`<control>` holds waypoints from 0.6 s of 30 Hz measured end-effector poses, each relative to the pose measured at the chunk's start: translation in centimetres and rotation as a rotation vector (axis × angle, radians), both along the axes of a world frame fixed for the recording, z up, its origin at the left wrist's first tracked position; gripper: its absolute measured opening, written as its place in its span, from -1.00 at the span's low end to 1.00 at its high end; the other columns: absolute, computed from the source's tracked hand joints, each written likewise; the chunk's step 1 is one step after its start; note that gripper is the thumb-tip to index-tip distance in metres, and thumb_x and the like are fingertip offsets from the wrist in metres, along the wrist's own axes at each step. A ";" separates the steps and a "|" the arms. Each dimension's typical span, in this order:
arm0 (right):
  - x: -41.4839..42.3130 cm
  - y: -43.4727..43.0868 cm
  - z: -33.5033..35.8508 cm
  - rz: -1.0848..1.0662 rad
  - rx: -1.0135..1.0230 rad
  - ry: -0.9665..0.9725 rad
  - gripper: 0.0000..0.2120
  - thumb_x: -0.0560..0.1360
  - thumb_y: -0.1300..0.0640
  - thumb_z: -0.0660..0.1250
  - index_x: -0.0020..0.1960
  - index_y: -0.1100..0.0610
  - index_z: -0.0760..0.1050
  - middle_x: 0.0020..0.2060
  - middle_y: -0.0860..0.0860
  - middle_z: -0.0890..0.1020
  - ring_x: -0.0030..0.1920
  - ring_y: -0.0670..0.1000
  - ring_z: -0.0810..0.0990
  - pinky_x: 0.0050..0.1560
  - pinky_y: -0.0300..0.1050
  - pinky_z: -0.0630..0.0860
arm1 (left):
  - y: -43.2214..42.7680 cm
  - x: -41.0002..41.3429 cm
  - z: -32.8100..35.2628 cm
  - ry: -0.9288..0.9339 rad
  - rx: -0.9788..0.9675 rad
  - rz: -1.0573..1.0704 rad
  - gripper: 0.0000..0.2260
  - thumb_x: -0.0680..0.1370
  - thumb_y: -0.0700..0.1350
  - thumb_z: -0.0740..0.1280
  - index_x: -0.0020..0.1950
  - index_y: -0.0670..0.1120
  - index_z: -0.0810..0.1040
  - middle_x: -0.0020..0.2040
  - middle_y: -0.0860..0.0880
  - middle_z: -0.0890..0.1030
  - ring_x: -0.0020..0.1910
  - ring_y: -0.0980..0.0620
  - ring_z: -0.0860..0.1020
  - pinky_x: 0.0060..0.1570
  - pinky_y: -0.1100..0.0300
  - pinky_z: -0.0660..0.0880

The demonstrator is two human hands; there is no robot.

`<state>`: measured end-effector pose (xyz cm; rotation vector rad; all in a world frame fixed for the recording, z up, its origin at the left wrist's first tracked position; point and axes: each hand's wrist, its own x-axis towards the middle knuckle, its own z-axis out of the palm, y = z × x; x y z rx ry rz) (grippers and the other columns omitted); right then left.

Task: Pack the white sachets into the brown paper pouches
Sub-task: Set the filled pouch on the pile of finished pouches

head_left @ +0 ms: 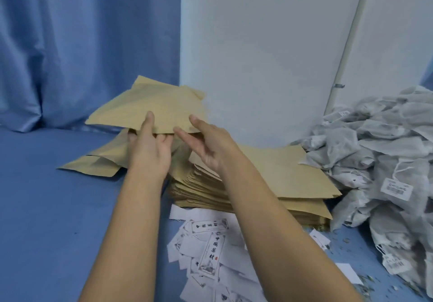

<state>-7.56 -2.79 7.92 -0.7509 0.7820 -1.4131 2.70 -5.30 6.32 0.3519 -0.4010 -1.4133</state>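
My left hand (150, 147) pinches the near edge of a brown paper pouch (152, 105), thumb on top, lifting it off the table. My right hand (208, 142) is just right of it with straight fingers touching the pouch's near right edge. Below both hands lies a thick stack of flat brown pouches (281, 184). A couple of loose pouches (93, 163) lie to the left on the blue cloth. A big heap of white mesh sachets (384, 161) with string tags fills the right side.
The table is covered in blue cloth (58, 219). Several white printed labels (210, 252) are scattered near the front. A blue curtain (82, 44) hangs behind at left and a white wall (257, 55) at the back. Small crumbs lie near the sachets.
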 end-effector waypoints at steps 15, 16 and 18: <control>-7.7 2.6 -7.6 -0.323 -0.052 1.557 -0.55 0.54 -0.10 0.18 0.34 0.10 0.42 0.24 0.06 0.55 0.22 0.12 0.50 0.21 -0.04 0.35 | 1.8 -2.5 -4.4 -0.135 0.139 0.011 -0.86 0.61 -0.21 0.16 0.03 -0.16 0.51 -0.03 -0.07 0.64 -0.08 0.04 0.64 -0.12 0.26 0.57; -8.0 3.2 -8.0 -0.264 -0.064 1.630 -0.53 0.54 -0.18 0.16 0.30 0.11 0.43 0.19 0.06 0.56 0.20 0.13 0.50 0.20 -0.01 0.34 | 2.6 -3.2 -4.7 -0.201 0.176 0.051 -0.87 0.59 -0.22 0.18 -0.01 -0.14 0.52 -0.11 -0.05 0.64 -0.19 0.08 0.63 -0.19 0.29 0.54; -8.4 4.3 -9.0 -0.224 -0.141 1.731 -0.54 0.51 -0.24 0.21 0.16 0.11 0.44 0.04 0.03 0.57 0.09 0.11 0.51 0.08 -0.01 0.33 | 3.9 -4.7 -5.4 -0.303 0.251 0.124 -0.90 0.57 -0.22 0.19 -0.02 -0.13 0.49 -0.19 -0.02 0.60 -0.31 0.12 0.57 -0.28 0.33 0.46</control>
